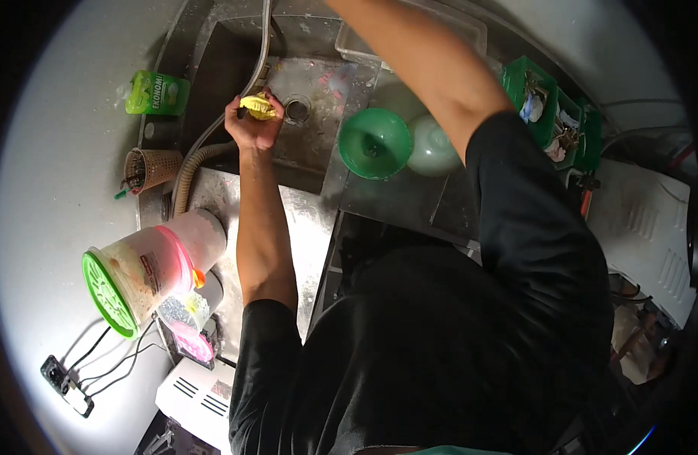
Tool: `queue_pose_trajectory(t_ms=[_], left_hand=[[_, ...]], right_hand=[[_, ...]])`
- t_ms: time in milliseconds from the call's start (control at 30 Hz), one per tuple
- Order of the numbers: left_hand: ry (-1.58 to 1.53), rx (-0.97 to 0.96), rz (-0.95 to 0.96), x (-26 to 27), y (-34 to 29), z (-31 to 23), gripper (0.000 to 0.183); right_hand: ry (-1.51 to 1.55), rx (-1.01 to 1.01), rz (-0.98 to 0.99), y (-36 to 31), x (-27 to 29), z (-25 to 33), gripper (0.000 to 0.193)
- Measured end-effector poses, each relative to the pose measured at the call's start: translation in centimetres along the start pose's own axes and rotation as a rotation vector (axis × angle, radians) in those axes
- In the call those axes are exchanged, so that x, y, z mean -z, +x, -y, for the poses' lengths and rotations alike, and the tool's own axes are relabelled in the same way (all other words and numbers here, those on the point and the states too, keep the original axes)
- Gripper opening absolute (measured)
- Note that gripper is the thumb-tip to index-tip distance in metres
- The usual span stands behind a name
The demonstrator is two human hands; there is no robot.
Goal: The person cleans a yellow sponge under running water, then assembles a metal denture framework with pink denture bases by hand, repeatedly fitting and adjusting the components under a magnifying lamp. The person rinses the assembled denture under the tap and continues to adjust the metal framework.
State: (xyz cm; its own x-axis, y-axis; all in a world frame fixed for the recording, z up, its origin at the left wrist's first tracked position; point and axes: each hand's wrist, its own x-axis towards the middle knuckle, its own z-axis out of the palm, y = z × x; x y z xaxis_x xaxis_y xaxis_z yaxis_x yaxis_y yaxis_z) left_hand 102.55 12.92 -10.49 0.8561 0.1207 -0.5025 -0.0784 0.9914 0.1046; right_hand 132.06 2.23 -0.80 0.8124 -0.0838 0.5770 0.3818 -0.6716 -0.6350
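Note:
Over the metal sink (303, 159), my left hand (256, 135) has its fingers curled around a soft, crumpled yellow sponge (259, 107); its folds make it look a little like cloth. The round drain (297, 109) lies just right of that hand. A grey hose (264, 45) comes down past the fingers on the left. My right arm (432, 61) stretches up across the picture, and its hand is cut off by the top edge. To the right of the basin are a green bowl (375, 144) and, touching or close beside it, a pale translucent bowl (432, 144).
A green pouch (158, 92) and a woven basket (153, 168) are at the left wall. Below them are stacked plastic tubs (137, 280) and a ribbed hose (185, 178). Green baskets (550, 106) with utensils stand at right. A clear container (353, 42) sits at the back.

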Motion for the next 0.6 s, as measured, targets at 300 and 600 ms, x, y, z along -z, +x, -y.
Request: queue_pose_trajectory(t_ms=[300,600], left_hand=[[0.336,-0.358,0.051,-2.7,-2.1,1.4,0.059],[0.487,-0.575,-0.065,-5.1,-8.5,1.2,0.094]], right_hand=[[0.386,0.264,0.986,-20.9,7.8,5.9,0.060],[0.600,-0.158,0.708,-24.4,9.1,10.8,0.042]])
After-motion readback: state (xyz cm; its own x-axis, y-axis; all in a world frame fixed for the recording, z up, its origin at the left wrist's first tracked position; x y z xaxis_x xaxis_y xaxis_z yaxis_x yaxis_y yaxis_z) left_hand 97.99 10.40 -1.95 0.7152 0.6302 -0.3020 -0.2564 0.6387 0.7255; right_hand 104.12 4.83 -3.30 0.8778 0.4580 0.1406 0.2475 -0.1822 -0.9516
